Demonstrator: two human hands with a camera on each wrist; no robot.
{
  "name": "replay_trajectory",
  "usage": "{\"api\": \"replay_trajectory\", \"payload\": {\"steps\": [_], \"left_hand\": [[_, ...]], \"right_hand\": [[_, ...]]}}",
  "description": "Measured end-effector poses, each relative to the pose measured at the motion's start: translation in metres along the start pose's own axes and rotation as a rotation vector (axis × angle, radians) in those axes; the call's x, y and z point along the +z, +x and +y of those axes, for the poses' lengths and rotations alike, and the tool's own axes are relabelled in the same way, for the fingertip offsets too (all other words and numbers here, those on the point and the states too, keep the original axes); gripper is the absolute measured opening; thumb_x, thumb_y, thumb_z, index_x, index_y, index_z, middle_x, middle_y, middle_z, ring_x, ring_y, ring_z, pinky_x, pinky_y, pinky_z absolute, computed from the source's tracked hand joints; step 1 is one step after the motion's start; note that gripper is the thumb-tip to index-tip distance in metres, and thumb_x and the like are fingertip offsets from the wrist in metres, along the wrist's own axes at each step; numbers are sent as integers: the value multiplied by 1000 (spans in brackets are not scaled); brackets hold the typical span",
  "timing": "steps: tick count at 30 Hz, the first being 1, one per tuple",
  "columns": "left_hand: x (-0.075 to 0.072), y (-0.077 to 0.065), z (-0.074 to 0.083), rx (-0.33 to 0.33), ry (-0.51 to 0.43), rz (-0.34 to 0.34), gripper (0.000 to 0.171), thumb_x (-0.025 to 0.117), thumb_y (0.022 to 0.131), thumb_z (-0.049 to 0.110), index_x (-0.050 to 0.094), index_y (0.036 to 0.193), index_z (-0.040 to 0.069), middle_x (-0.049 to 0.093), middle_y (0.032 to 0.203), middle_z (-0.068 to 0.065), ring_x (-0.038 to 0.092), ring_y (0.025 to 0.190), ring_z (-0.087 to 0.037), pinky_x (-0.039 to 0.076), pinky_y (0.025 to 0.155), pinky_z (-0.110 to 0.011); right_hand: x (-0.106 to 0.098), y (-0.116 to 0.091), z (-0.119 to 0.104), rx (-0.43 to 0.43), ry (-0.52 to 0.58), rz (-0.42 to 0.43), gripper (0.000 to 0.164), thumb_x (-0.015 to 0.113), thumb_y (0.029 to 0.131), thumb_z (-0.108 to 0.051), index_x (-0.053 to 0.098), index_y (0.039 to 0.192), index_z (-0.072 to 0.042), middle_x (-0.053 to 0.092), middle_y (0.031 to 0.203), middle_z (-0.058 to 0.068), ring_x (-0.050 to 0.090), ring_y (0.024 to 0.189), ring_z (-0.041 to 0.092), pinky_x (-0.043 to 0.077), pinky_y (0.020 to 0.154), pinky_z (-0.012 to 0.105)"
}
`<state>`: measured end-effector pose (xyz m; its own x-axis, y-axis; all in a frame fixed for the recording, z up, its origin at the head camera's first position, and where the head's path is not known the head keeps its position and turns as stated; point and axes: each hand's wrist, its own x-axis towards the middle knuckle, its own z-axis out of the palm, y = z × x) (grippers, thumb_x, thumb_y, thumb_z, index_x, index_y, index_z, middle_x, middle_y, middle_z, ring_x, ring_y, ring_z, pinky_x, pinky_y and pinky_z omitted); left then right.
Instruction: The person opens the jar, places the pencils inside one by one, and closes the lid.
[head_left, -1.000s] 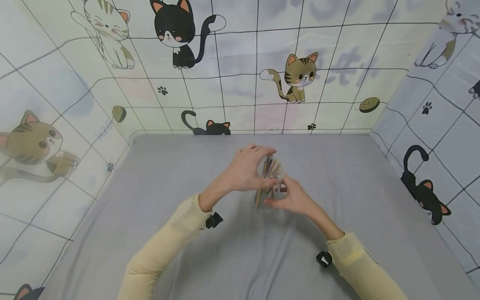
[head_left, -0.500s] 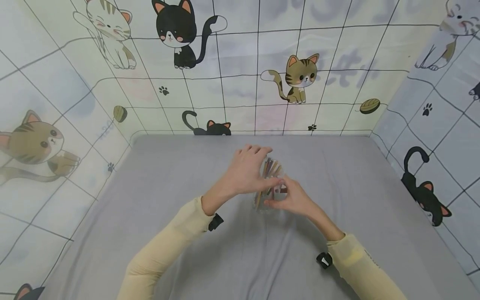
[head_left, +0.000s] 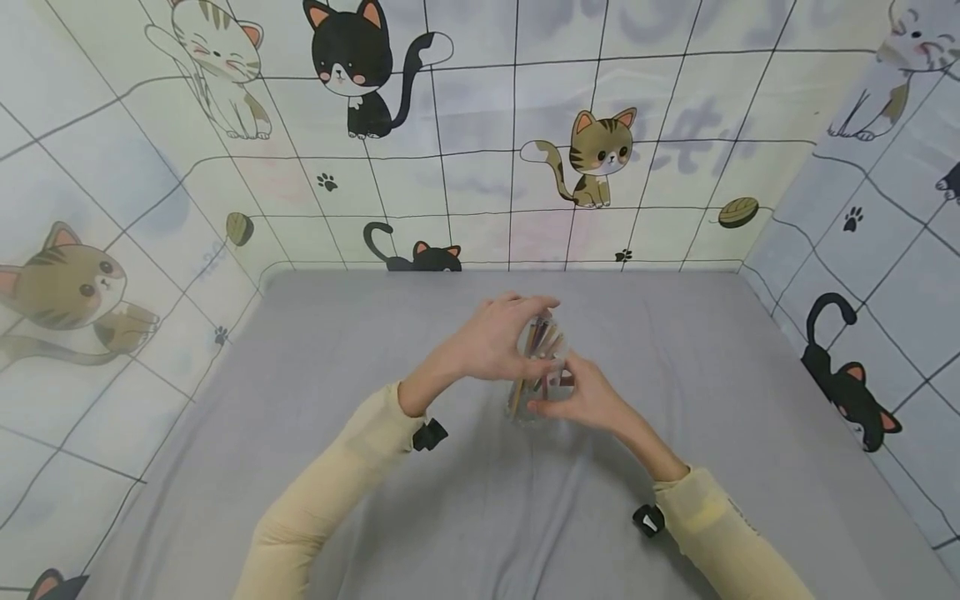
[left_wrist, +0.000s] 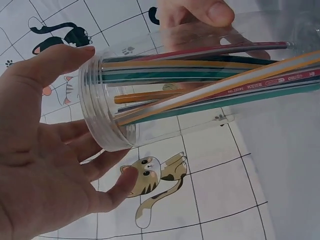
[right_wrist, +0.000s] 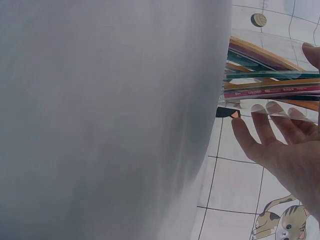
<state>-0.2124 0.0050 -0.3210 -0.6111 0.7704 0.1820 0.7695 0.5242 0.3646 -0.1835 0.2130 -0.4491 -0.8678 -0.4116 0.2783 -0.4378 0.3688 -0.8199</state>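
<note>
A clear plastic jar (left_wrist: pixel 172 131) stands on the grey cloth with several pencils (left_wrist: pixel 205 77) inside, in yellow, green and red. My left hand (head_left: pixel 495 337) reaches over its top. In the left wrist view, thumb and fingers curve round the ribbed clear lid (left_wrist: pixel 107 142), thumb tip at its edge. Below it my right hand (head_left: pixel 592 396) holds the jar's body from the right side, with thumb in front and fingers behind. The right wrist view has those fingers (right_wrist: pixel 280 127) curved along the clear wall. In the head view, the hands partly cover the jar.
Grey cloth (head_left: pixel 360 350) covers the surface, with folds near the front. Cat-print panels (head_left: pixel 480 183) rise at the back and both sides. Dark wrist devices (head_left: pixel 429 435) hang under both sleeves.
My left hand turns over the lid: its fingers drew back leftward half a second ago, and now reach right again. The right hand and the jar keep their place.
</note>
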Motion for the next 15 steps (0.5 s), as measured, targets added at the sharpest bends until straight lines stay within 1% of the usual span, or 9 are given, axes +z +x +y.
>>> {"api": "replay_trajectory", "payload": {"steps": [3, 5, 7, 9, 12, 15], "left_hand": [[1, -1, -2, -8, -17, -15, 80, 76, 87, 40, 41, 151, 9, 59, 136, -5, 45, 130, -27, 35, 104, -52], [4, -2, -1, -33, 5, -2, 84, 76, 86, 44, 38, 153, 9, 55, 140, -7, 44, 131, -29, 35, 105, -52], [8, -3, 1, -63, 40, 35, 87, 75, 85, 49, 38, 152, 9, 52, 142, -9, 44, 130, -30, 37, 104, -52], [11, -3, 3, -77, 78, 89, 87, 76, 83, 53, 43, 149, 7, 53, 139, -12, 47, 126, -30, 41, 99, -51], [14, -1, 5, -72, 109, 158, 82, 78, 81, 53, 51, 141, 4, 58, 131, -14, 52, 118, -30, 46, 93, -46], [16, -1, 5, -63, 107, 183, 79, 80, 80, 50, 54, 137, 2, 60, 128, -14, 54, 115, -29, 47, 91, -42]], "right_hand": [[0, 0, 2, -12, 11, -3, 74, 85, 78, -10, 48, 141, -2, 62, 123, 13, 63, 104, 33, 54, 89, 50], [0, -1, 3, -14, 8, -5, 74, 85, 79, -12, 47, 142, -3, 62, 125, 12, 62, 106, 33, 54, 88, 49], [0, -1, 2, -3, 1, -8, 74, 85, 79, -11, 47, 142, -3, 63, 123, 12, 62, 106, 32, 54, 88, 50], [0, -2, 1, 16, -11, -4, 75, 86, 78, -10, 46, 142, -3, 63, 123, 12, 61, 109, 32, 54, 89, 49], [0, -2, 0, 27, -9, 8, 76, 86, 76, -7, 47, 141, -1, 64, 120, 14, 61, 109, 33, 54, 89, 49], [0, -1, -1, 23, 6, 14, 80, 87, 74, -4, 45, 142, 2, 62, 123, 17, 59, 112, 35, 54, 88, 49]]}}
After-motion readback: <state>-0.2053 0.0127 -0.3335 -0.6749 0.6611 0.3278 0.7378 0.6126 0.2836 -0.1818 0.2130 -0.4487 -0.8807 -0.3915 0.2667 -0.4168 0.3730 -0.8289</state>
